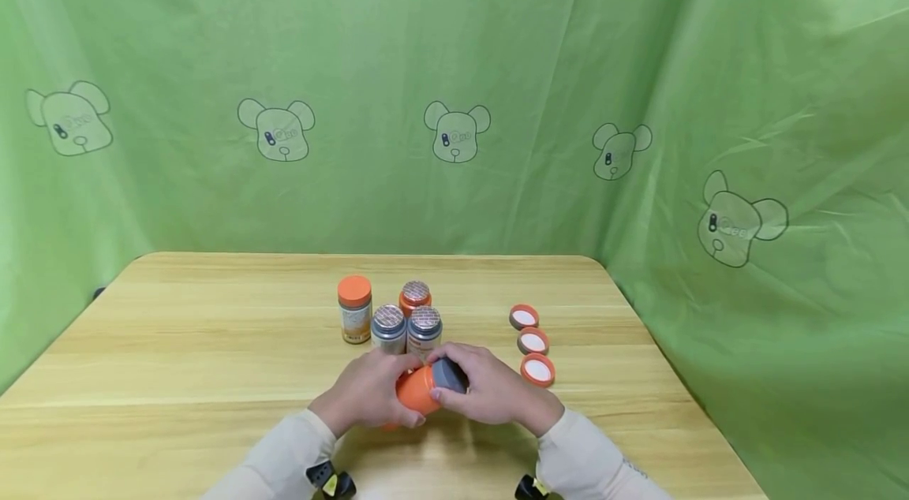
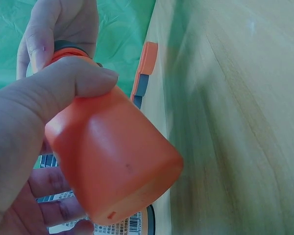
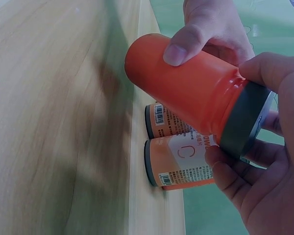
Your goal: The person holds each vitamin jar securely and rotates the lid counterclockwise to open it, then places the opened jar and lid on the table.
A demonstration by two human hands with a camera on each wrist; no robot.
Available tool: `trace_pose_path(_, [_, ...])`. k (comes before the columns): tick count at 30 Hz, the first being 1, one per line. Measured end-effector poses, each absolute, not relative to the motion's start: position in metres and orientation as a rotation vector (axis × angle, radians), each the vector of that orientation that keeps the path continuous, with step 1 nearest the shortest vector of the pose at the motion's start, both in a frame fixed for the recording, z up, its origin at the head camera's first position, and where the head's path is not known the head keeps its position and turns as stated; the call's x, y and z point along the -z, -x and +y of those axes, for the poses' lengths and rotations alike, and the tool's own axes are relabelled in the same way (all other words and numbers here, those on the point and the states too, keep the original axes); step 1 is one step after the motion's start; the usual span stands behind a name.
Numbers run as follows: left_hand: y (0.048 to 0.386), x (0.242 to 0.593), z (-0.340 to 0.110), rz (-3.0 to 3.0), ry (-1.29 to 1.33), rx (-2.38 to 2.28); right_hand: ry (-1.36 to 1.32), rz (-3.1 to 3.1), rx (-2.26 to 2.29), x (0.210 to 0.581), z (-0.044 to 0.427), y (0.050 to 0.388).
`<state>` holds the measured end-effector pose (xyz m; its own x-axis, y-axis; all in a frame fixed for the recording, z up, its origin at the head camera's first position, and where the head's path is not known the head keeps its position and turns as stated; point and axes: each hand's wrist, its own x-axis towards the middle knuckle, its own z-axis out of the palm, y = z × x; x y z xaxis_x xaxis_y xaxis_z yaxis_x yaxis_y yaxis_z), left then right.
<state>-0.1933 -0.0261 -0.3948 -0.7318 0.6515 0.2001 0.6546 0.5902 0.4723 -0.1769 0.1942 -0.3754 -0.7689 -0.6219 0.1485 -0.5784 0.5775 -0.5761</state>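
Note:
Between both hands an orange bottle (image 3: pixel 181 83) with a dark grey lid (image 1: pixel 449 375) is held tilted above the table. My left hand (image 1: pixel 369 391) grips the bottle's body, its thumb lying along the side in the left wrist view. My right hand (image 1: pixel 493 387) pinches the lid, thumb on one side and fingers curled round the other. The lid sits on the bottle's neck; whether it is loose I cannot tell. Just beyond the hands stand two grey bottles (image 1: pixel 388 326) and an orange bottle (image 1: pixel 415 296), all lidless with silver foil seals on top.
A grey bottle with an orange lid (image 1: pixel 355 309) stands to the left of the foil-sealed ones. On the right, three loose lids (image 1: pixel 537 370) lie in a row, white liners up. The wooden table (image 1: pixel 213 342) ends at green curtains (image 1: pixel 369 192) behind and beside it.

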Motion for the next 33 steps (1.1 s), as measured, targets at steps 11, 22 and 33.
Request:
trace_pose_path(11, [0.1936, 0.3946, -0.0271, -2.808, 1.136, 0.807, 1.025, 2.715, 0.956, 0.3745, 0.196, 0.1757])
trace_pose_path(22, [0.1941, 0.397, -0.0266, -2.797, 1.137, 0.803, 0.978, 2.716, 0.998, 0.3756, 0.199, 0.1749])
trace_pose_path(33, [0.1942, 0.3951, -0.0296, -2.812, 1.075, 0.815, 0.952, 2.728, 1.023, 0.3739, 0.2008, 0.1748])
